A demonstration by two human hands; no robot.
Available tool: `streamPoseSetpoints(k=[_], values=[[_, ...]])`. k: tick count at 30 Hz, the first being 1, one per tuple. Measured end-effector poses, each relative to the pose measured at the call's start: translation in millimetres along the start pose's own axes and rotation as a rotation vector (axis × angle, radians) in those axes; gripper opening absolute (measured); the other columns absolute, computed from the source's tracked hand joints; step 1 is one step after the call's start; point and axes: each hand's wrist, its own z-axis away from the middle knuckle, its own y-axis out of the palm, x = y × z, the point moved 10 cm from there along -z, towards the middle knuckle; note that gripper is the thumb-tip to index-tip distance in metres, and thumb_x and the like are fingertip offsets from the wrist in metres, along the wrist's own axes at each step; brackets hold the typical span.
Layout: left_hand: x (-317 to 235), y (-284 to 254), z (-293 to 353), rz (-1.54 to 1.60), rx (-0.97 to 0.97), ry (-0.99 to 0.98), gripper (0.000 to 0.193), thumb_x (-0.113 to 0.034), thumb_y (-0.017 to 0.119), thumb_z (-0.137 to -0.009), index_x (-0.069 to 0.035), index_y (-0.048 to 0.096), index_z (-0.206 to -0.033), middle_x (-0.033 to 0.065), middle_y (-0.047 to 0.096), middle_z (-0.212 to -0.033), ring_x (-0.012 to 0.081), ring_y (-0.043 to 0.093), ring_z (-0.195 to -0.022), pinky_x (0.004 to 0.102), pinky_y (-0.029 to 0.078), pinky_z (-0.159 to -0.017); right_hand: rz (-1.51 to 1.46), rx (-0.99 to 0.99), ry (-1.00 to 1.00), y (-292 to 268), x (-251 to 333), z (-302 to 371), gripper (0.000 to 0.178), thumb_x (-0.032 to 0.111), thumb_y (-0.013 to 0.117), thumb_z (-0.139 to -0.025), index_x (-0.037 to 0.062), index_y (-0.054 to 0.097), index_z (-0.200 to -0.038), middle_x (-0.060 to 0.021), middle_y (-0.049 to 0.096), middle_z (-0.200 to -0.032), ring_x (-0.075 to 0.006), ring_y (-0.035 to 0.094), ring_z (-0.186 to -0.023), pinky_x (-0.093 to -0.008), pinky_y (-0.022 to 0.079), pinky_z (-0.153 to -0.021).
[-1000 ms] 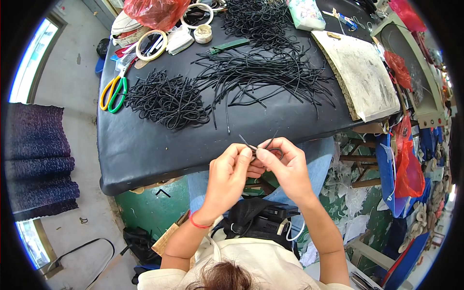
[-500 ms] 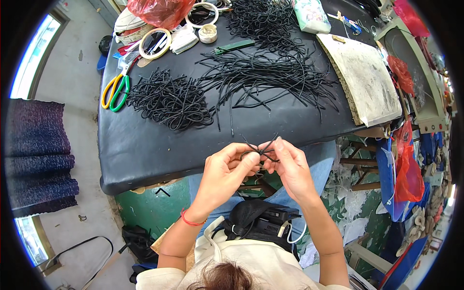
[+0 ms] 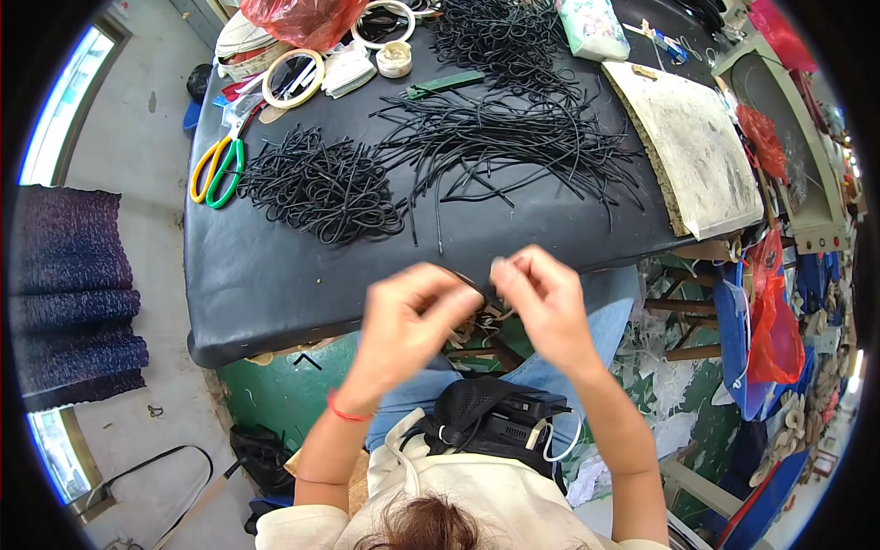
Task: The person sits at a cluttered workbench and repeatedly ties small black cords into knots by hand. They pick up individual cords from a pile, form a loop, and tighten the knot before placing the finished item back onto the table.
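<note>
Over the near edge of the table point(image 3: 266, 302), both hands are raised and smeared by motion. My left hand point(image 3: 412, 316) is closed, and a short piece of black cord point(image 3: 467, 279) shows at its fingertips. A small gap away, my right hand point(image 3: 545, 302) is closed with thumb and fingers pinched together. What sits in that pinch is too blurred to make out. Beyond the hands lies a spread of loose straight black cords point(image 3: 513, 142). To its left is a heap of looped black cords point(image 3: 321, 188).
Scissors with yellow and green handles point(image 3: 220, 172) lie at the table's left side. Further back are a green strip point(image 3: 445, 84), tape rolls point(image 3: 293, 81), more black cords point(image 3: 500, 37) and a red plastic bag point(image 3: 302, 20). A pale board point(image 3: 692, 147) rests at the right.
My hands have drawn apart, the left one moving a little leftward. The crossed black cord seen between them is now mostly hidden or blurred.
</note>
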Motion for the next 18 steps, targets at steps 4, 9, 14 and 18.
streamPoseSetpoints(k=[4,9,14,18], values=[[-35.4,-98.0,-21.7,-0.411,-0.467,0.159,0.018,-0.014,0.068,-0.077,0.003,0.062,-0.076,0.0017,0.054,-0.063,0.0062,0.045,-0.056,0.0226,0.038,-0.051,0.762,-0.159,-0.591,-10.3,54.5,-40.3,0.007,0.006,0.059,-0.078,0.0046,0.061,-0.084,-0.0074,0.057,-0.087,-0.0208,0.053,-0.076,-0.0308,0.040,-0.063],[-80.9,-105.9,-15.4,-1.065,-0.770,0.406,0.036,-0.018,0.071,-0.072,-0.005,0.057,-0.103,0.0085,0.056,-0.097,0.0267,0.050,-0.091,0.0360,0.037,-0.081,1.254,-0.203,-0.830,5.4,52.7,-54.7,0.012,0.008,0.054,-0.072,0.0068,0.059,-0.084,-0.0026,0.054,-0.089,-0.0184,0.050,-0.093,-0.0383,0.035,-0.083],[-74.5,-9.4,-5.6,-0.816,-0.300,0.681,0.028,-0.014,0.065,-0.077,-0.005,0.060,-0.102,0.0105,0.060,-0.097,0.0280,0.055,-0.093,0.0365,0.041,-0.079,1.135,-0.120,-0.885,17.9,66.2,-11.2,0.014,0.007,0.057,-0.072,0.0088,0.060,-0.086,-0.0014,0.053,-0.083,-0.0173,0.053,-0.086,-0.0430,0.032,-0.091],[-33.0,-4.7,-15.5,-0.367,0.037,0.159,0.018,-0.006,0.060,-0.082,0.002,0.062,-0.098,0.0093,0.066,-0.086,0.0185,0.064,-0.080,0.0268,0.050,-0.072,1.069,-0.070,-0.892,20.6,84.1,16.7,0.020,0.007,0.058,-0.071,0.0096,0.063,-0.091,-0.0015,0.053,-0.082,-0.0173,0.053,-0.082,-0.0428,0.035,-0.088]])
